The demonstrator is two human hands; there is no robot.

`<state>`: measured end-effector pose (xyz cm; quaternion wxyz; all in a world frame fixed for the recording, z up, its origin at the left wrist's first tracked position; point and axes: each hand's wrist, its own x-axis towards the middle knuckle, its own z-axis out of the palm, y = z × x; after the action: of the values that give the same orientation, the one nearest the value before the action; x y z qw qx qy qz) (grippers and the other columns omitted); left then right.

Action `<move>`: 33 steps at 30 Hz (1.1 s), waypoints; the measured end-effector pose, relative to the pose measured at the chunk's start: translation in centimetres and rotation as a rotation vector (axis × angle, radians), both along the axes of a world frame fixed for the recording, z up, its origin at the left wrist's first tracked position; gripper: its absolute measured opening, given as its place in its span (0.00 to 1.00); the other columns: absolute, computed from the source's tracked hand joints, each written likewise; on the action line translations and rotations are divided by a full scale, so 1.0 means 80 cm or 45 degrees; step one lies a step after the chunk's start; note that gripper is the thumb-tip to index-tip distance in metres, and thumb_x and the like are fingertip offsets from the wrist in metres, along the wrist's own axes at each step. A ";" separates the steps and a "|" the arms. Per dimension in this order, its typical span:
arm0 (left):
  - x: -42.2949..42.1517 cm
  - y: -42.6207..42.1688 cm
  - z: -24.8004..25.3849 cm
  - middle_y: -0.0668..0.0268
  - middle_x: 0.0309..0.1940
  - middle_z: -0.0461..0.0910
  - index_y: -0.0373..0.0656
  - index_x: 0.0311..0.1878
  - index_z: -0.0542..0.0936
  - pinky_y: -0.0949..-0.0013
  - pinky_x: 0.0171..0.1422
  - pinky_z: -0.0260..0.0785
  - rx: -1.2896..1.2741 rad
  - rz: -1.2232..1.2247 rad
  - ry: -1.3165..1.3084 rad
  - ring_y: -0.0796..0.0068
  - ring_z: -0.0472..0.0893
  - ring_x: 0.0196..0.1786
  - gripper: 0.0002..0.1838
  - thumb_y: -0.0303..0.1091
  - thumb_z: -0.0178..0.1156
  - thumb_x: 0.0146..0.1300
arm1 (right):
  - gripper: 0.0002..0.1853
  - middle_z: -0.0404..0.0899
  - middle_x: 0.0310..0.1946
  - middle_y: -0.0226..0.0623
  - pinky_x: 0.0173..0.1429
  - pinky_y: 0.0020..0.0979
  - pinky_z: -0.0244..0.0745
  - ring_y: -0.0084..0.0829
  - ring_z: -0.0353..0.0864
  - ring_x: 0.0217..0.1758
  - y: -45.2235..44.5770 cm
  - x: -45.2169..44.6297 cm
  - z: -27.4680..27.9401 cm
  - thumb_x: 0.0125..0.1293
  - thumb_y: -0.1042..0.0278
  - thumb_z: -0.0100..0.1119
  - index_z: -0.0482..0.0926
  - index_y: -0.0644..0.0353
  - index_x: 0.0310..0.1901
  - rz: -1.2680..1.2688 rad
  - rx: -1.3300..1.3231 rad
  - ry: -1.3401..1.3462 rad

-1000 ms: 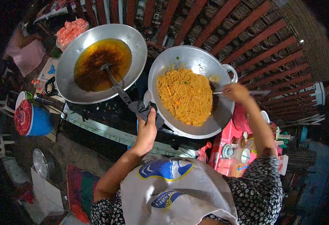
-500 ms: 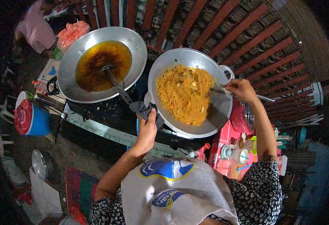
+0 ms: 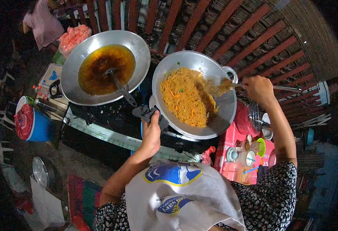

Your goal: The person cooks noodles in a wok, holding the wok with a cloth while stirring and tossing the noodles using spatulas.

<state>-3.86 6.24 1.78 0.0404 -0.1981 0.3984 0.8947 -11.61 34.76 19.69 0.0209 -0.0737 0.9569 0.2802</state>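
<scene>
Noodles with orange and green bits fill much of the right wok. My right hand is closed on the long metal handle of a spatula, whose blurred head is among noodles at the wok's right side. My left hand grips a dark cloth at the wok's left handle, which the cloth partly hides. To the left, another wok contains dark oil, and a slotted ladle rests in it with its handle end near the cloth.
Behind the woks runs a red slatted railing. A blue bucket and a bag of pink items are at left. Jars and cups stand on a red surface at right. A person in pink is at the upper left.
My right hand has moved right and slightly up with the spatula, and the noodles have shifted in the wok. My left hand stays nearly in place. The person at upper left has moved right.
</scene>
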 end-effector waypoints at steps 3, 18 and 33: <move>-0.005 0.006 -0.004 0.68 0.47 0.72 0.38 0.49 0.71 0.71 0.56 0.57 -0.076 -0.007 -0.026 0.75 0.69 0.50 0.16 0.38 0.52 0.61 | 0.09 0.79 0.28 0.39 0.39 0.39 0.76 0.39 0.80 0.35 0.021 0.003 -0.009 0.51 0.61 0.54 0.79 0.51 0.33 -0.157 0.092 -0.193; -0.012 0.010 -0.014 0.66 0.48 0.71 0.39 0.52 0.67 0.69 0.57 0.57 -0.222 -0.005 0.021 0.74 0.68 0.50 0.16 0.35 0.48 0.63 | 0.08 0.78 0.21 0.34 0.30 0.25 0.68 0.20 0.74 0.24 0.045 0.003 -0.144 0.50 0.66 0.62 0.79 0.60 0.29 -0.286 -1.423 -0.346; -0.003 -0.007 -0.008 0.62 0.52 0.66 0.41 0.60 0.56 0.69 0.58 0.57 -0.082 -0.140 -0.056 0.71 0.67 0.53 0.27 0.34 0.53 0.59 | 0.11 0.77 0.26 0.40 0.35 0.39 0.73 0.43 0.78 0.29 -0.021 0.015 -0.014 0.53 0.68 0.53 0.79 0.49 0.39 0.164 -0.212 0.064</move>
<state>-4.06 5.70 1.18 0.0920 -0.1968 0.4362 0.8732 -10.41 33.08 18.58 -0.0274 -0.1296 0.9703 0.2023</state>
